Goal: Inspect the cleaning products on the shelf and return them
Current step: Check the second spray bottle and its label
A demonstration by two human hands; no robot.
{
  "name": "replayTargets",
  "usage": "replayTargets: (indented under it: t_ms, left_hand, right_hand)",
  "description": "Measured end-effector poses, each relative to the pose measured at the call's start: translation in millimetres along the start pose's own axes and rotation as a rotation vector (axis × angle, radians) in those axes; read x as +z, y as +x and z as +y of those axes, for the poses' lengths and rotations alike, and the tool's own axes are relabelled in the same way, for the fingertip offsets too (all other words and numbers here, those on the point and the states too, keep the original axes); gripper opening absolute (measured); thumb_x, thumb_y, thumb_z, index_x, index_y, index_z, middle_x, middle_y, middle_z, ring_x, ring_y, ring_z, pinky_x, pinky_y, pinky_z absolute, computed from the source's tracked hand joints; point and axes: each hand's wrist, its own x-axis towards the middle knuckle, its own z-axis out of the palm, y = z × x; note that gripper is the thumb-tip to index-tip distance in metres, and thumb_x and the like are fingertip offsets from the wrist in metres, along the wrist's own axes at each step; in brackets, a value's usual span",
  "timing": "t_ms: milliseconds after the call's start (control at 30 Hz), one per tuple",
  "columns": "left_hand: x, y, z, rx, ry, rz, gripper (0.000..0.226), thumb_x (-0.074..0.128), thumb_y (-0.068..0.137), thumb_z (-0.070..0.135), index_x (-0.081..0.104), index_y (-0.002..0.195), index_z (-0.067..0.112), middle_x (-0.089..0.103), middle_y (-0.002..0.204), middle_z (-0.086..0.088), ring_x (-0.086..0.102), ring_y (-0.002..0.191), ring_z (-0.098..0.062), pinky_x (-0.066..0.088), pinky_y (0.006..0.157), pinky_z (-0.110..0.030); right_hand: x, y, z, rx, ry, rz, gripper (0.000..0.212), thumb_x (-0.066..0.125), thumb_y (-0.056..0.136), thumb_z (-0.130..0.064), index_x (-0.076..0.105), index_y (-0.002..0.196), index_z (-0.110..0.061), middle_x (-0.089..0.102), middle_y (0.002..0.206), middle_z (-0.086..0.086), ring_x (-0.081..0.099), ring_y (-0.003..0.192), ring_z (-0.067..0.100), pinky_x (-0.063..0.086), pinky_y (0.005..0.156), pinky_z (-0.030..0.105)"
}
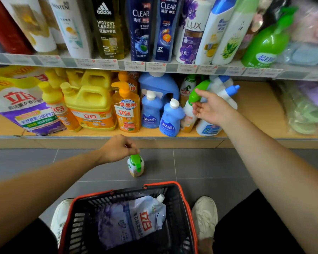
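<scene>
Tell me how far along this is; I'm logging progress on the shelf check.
Early to midway, I'd judge. Done: one spray bottle is off the lower shelf. In hand: the left hand grips it by its green top, while the open right hand reaches toward a green-topped bottle on that shelf. Left: returning the held bottle; a pouch lies in the basket.

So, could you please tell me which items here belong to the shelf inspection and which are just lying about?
Job: small spray bottle, gripped by the left hand; green-trigger bottle on the lower shelf, by the right hand.
Lying about: basket with a refill pouch; shampoo bottles above; yellow jugs.
</scene>
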Motion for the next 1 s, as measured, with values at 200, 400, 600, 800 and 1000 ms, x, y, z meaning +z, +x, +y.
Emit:
replayTargets:
  t_ms: [200,400,600,800,1000]
  left_hand:
    - [-5,-9,47,0.193,-0.122,0.092,0.008,0.072,0.092,0.009,0.076,0.099,0.01,0.074,0.09,-0.006,0.07,0.087,-0.022,0.056,0.083,-0.03]
    - [-1,-21,79,0.313,-0.22,0.123,0.013,0.073,0.091,0.008,0.075,0.102,0.015,0.076,0.089,-0.006,0.07,0.087,-0.015,0.057,0.088,-0.035]
    - [7,-34,95,0.351,-0.316,0.151,0.045,0.076,0.089,0.015,0.058,0.129,0.022,0.07,0.112,-0.003,0.068,0.096,-0.029,0.057,0.091,-0.047]
    - [-4,-52,114,0.468,-0.519,0.112,0.03,0.07,0.09,0.012,0.063,0.119,0.009,0.07,0.102,-0.017,0.07,0.083,-0.023,0.06,0.074,-0.033]
    - [-8,-73,105,0.501,-0.506,0.176,0.029,0.073,0.084,0.025,0.068,0.105,0.006,0.074,0.088,-0.018,0.073,0.078,-0.024,0.06,0.072,-0.032]
  right_hand:
    - [-5,-40,-1,-0.09,-0.397,0.077,0.024,0.08,0.082,-0.025,0.057,0.087,-0.023,0.05,0.076,0.001,0.037,0.057,0.01,0.034,0.056,0.025]
    - [-6,-88,-4,-0.314,-0.859,-0.006,0.023,0.086,0.073,-0.015,0.07,0.089,-0.02,0.069,0.069,-0.01,0.058,0.058,0.001,0.042,0.05,0.016]
    - [7,-125,4,-0.475,-0.938,-0.263,0.031,0.082,0.076,-0.004,0.074,0.105,-0.015,0.074,0.101,0.016,0.068,0.089,0.017,0.056,0.085,0.04]
    - [20,-134,24,-0.531,-0.888,-0.398,0.039,0.084,0.07,-0.016,0.064,0.102,-0.028,0.072,0.096,0.018,0.063,0.082,0.018,0.051,0.076,0.034]
    - [28,-135,33,-0.584,-0.819,-0.41,0.043,0.084,0.072,-0.019,0.068,0.108,-0.035,0.07,0.104,0.002,0.069,0.101,0.021,0.055,0.097,0.046]
